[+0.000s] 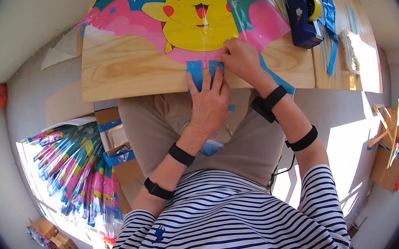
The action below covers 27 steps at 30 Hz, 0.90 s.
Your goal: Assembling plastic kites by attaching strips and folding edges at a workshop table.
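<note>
A thin plastic kite sheet (pixel 195 30), printed with a yellow cartoon animal on pink and teal, lies across the wooden table. Two short blue strips (pixel 195 70) sit at its near edge. My left hand (pixel 209 103) lies with fingers stretched out, the tips pressing on these strips at the table's front edge. Just to the right, my right hand (pixel 243 63) is closed, thumb and fingers pinched together over the sheet's lower edge. Whatever lies between those fingertips is too small to make out.
At the table's back right stands a dark blue tape dispenser (pixel 299 23). Beyond it are long blue strips (pixel 330 21), thin rods and a clear tray (pixel 351 51). Many folded colourful kites (pixel 81 165) fan out at lower left beside a cardboard box (pixel 114 137). A wooden stand (pixel 390 129) is at right.
</note>
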Tool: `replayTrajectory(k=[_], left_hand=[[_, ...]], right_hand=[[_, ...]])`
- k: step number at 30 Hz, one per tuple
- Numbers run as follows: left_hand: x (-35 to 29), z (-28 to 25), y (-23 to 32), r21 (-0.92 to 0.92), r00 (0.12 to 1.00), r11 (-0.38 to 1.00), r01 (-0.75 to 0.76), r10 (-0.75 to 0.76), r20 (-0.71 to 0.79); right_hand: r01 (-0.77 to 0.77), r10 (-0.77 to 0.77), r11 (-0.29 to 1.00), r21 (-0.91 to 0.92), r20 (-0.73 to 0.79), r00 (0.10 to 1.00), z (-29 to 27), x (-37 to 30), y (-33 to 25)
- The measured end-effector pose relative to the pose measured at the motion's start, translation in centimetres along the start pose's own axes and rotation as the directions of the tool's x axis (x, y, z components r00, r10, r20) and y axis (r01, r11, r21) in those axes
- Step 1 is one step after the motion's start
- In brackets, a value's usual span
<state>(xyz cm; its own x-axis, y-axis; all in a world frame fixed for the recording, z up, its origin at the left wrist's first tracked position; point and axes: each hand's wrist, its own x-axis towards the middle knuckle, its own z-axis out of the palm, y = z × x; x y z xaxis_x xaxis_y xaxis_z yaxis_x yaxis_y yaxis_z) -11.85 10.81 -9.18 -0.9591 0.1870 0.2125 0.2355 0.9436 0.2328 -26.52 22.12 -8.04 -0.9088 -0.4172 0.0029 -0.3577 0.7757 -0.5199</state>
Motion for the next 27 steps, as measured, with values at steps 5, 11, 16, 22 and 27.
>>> replayTrajectory(k=[5,11,16,22,27], left_hand=[[-0.3,0.3,0.0,-0.040,1.000,0.999,0.027,-0.027,-0.002],[-0.2,-0.2,0.1,-0.056,0.998,0.998,0.003,-0.007,-0.069],[-0.2,-0.2,0.5,-0.041,0.989,0.999,-0.015,0.008,-0.146],[-2.0,-2.6,2.1,-0.180,0.997,0.981,-0.069,0.065,-0.030],[-3.0,-5.0,-0.8,-0.251,0.999,0.968,-0.001,-0.007,-0.031]], right_hand=[[-0.196,0.198,0.980,-0.040,0.048,0.979,0.1,2.6,-1.0],[0.071,-0.102,0.988,-0.139,-0.226,0.969,0.9,1.7,-1.5],[0.235,-0.277,0.941,-0.242,-0.157,0.948,1.7,-2.3,-0.8],[0.290,-0.308,0.927,-0.239,-0.040,0.951,-0.3,-6.0,-0.3],[0.293,-0.304,0.939,-0.181,-0.036,0.952,-1.7,-10.8,-0.2]])
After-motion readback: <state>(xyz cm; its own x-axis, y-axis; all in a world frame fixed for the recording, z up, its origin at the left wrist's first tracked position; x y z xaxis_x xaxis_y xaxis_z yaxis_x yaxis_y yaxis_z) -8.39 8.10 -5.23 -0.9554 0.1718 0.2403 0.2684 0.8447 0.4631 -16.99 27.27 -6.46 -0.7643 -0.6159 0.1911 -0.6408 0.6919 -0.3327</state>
